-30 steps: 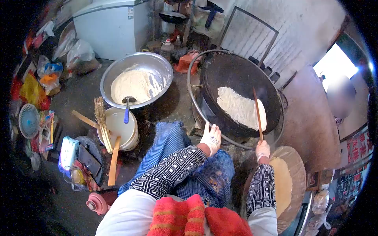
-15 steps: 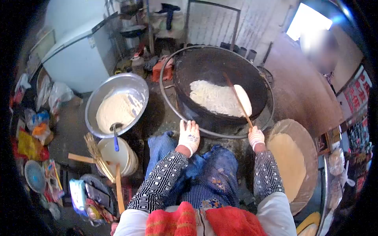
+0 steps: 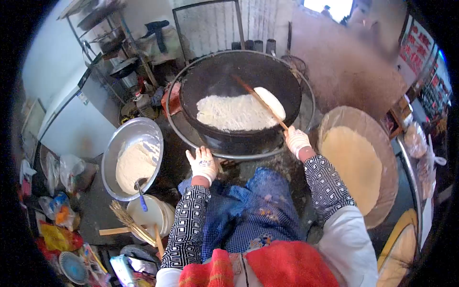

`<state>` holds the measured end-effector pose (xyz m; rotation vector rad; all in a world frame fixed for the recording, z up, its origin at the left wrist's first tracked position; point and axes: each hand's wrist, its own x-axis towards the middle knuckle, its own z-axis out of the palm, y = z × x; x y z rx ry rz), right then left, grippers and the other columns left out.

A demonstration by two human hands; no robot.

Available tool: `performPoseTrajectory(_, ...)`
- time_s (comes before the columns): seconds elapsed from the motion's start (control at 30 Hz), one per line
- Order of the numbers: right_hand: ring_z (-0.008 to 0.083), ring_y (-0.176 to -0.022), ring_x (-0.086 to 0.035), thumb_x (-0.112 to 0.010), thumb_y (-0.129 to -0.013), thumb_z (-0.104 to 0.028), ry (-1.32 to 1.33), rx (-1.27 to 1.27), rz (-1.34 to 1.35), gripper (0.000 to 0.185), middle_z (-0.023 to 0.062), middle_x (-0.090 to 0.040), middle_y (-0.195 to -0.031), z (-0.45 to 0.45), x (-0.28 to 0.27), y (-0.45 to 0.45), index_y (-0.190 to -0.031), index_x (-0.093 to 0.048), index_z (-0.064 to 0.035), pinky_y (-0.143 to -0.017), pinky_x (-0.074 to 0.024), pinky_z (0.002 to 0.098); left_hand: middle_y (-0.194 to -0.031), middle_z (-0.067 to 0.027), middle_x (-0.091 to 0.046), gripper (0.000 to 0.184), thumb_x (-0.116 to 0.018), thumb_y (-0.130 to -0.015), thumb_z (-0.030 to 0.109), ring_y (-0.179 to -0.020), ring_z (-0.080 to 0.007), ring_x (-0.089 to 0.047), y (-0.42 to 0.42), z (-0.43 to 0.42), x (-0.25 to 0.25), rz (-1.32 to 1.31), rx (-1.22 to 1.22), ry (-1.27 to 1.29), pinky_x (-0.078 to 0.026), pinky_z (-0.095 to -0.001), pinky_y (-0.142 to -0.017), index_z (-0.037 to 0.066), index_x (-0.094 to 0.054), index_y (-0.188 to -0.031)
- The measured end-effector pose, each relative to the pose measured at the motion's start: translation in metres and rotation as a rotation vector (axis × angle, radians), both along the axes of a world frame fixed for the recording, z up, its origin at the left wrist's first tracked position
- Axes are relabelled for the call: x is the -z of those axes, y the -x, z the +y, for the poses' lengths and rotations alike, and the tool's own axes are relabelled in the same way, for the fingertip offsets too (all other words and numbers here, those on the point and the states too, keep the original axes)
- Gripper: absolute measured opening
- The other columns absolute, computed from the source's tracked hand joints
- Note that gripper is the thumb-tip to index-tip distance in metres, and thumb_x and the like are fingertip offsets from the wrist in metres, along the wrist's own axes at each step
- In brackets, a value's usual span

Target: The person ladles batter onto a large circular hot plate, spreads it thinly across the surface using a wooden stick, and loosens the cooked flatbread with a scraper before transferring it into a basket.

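Observation:
My right hand (image 3: 297, 142), in a white glove, is closed around the near end of a long, thin wooden spatula (image 3: 260, 99). The spatula slants across a round dark griddle (image 3: 244, 71). Under and left of it lies a wide, uneven sheet of pale batter (image 3: 234, 112). A thicker, smooth mound of batter (image 3: 270, 103) sits along its right side. My left hand (image 3: 203, 165), gloved too, has its fingers spread at the near-left part of the metal ring (image 3: 224, 155) around the griddle; whether it presses on the ring I cannot tell. Nothing shows in it.
At left, a metal basin (image 3: 111, 165) holds pale batter and a blue-handled ladle (image 3: 142, 201). Below it stand a white bucket (image 3: 165, 217) and a straw brush (image 3: 125, 216). A large lined tub (image 3: 389, 191) of yellowish batter is at right. Another person (image 3: 358, 19) is at the back.
The view has turned right, so the griddle sits farther left and higher. My right hand still holds the spatula, slightly nearer the griddle. The batter looks much the same.

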<state>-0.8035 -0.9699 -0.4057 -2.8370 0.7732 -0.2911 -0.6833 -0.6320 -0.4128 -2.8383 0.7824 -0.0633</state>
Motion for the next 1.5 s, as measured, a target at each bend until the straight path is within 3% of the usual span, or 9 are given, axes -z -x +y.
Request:
performPoseTrajectory(0.07, 0.0415, -0.084, -0.066, -0.044, -0.096, -0.031, -0.008, -0.091, 0.076, 0.033, 0.0259, -0.066, -0.083, 0.001, 0.024, 0.002, -0.097, -0.056, 0.0002, -0.077, -0.0508, 0.0499, -0.149, -0.0100, -0.037, 0.069, -0.056, -0.086, 0.045, -0.139, -0.0264, -0.032, -0.013, 0.005, 0.016, -0.054, -0.013, -0.031, -0.012, -0.0635, -0.112, 0.005, -0.041, -0.140)
performPoseTrajectory(0.13, 0.0410, -0.087, -0.065, -0.044, -0.097, -0.031, -0.063, 0.084, 0.027, 0.034, 0.0257, -0.067, -0.088, -0.011, 0.030, 0.007, -0.100, -0.057, 0.0000, -0.077, -0.0504, 0.0505, -0.149, -0.0093, -0.037, 0.067, -0.055, -0.087, 0.045, -0.139, -0.0253, -0.031, -0.020, 0.005, 0.020, -0.072, -0.040, -0.040, -0.012, -0.0634, -0.112, 0.006, -0.041, -0.140)
performPoseTrajectory(0.33, 0.0396, -0.083, -0.067, -0.045, -0.096, -0.032, -0.065, -0.056, 0.042, 0.034, 0.0252, -0.067, -0.089, 0.015, 0.009, 0.015, -0.102, -0.056, 0.0003, -0.074, -0.0518, 0.0502, -0.151, -0.0126, -0.036, 0.063, -0.049, -0.091, 0.041, -0.142, -0.0283, -0.028, 0.021, -0.017, -0.012, 0.083, 0.005, 0.057, -0.009, -0.0630, -0.113, 0.004, -0.041, -0.141)
performPoseTrajectory(0.47, 0.0386, -0.079, -0.067, -0.043, -0.097, -0.033, 0.067, 0.062, 0.003, 0.034, 0.0222, -0.068, -0.084, -0.012, 0.043, 0.022, -0.098, -0.054, -0.0010, -0.072, -0.0518, 0.0513, -0.153, -0.0170, -0.031, 0.070, -0.048, -0.091, 0.044, -0.144, -0.0325, -0.024, 0.064, -0.050, 0.024, 0.115, 0.193, 0.113, -0.004, -0.0649, -0.112, 0.001, -0.035, -0.145)
performPoseTrajectory(0.67, 0.0386, -0.085, -0.067, -0.041, -0.098, -0.029, 0.046, -0.073, 0.107, 0.032, 0.0235, -0.068, -0.088, 0.010, 0.003, 0.021, -0.099, -0.057, -0.0014, -0.075, -0.0515, 0.0496, -0.150, -0.0200, -0.035, 0.071, -0.054, -0.087, 0.042, -0.141, -0.0343, -0.029, 0.056, -0.036, 0.042, -0.074, 0.255, 0.051, -0.006, -0.0648, -0.112, -0.002, -0.038, -0.141)
performPoseTrajectory(0.8, 0.0386, -0.086, -0.067, -0.044, -0.097, -0.026, -0.009, 0.126, 0.088, 0.031, 0.0234, -0.068, -0.088, -0.029, 0.023, 0.017, -0.102, -0.058, 0.0008, -0.076, -0.0516, 0.0486, -0.149, -0.0192, -0.036, 0.069, -0.054, -0.087, 0.040, -0.141, -0.0341, -0.029, 0.051, -0.033, 0.042, -0.071, 0.232, 0.043, -0.006, -0.0645, -0.112, -0.001, -0.039, -0.140)
performPoseTrajectory(1.0, 0.0393, -0.081, -0.067, -0.045, -0.096, -0.028, 0.021, -0.111, 0.194, 0.028, 0.0232, -0.068, -0.087, 0.002, 0.033, 0.031, -0.099, -0.057, -0.0027, -0.073, -0.0517, 0.0499, -0.147, -0.0185, -0.040, 0.064, -0.052, -0.088, 0.037, -0.139, -0.0334, -0.032, 0.040, -0.024, 0.045, -0.079, 0.201, 0.118, -0.006, -0.0628, -0.114, -0.003, -0.043, -0.138)
performPoseTrajectory(1.13, 0.0364, -0.078, -0.067, -0.047, -0.095, -0.026, 0.067, 0.099, 0.011, 0.025, 0.0191, -0.069, -0.081, -0.039, 0.045, 0.024, -0.096, -0.057, -0.0036, -0.069, -0.0529, 0.0467, -0.142, -0.0187, -0.044, 0.065, -0.058, -0.083, 0.038, -0.135, -0.0335, -0.037, 0.030, -0.016, 0.043, -0.140, 0.205, 0.145, -0.011, -0.0633, -0.112, -0.001, -0.047, -0.133)
performPoseTrajectory(1.5, 0.0360, -0.082, -0.067, -0.043, -0.098, -0.028, 0.049, 0.090, -0.025, 0.029, 0.0209, -0.068, -0.085, -0.040, 0.053, 0.005, -0.098, -0.057, -0.0024, -0.071, -0.0525, 0.0469, -0.144, -0.0150, -0.045, 0.061, -0.051, -0.087, 0.038, -0.137, -0.0301, -0.036, 0.015, -0.007, 0.031, -0.059, 0.088, 0.059, -0.008, -0.0627, -0.113, 0.000, -0.048, -0.134)
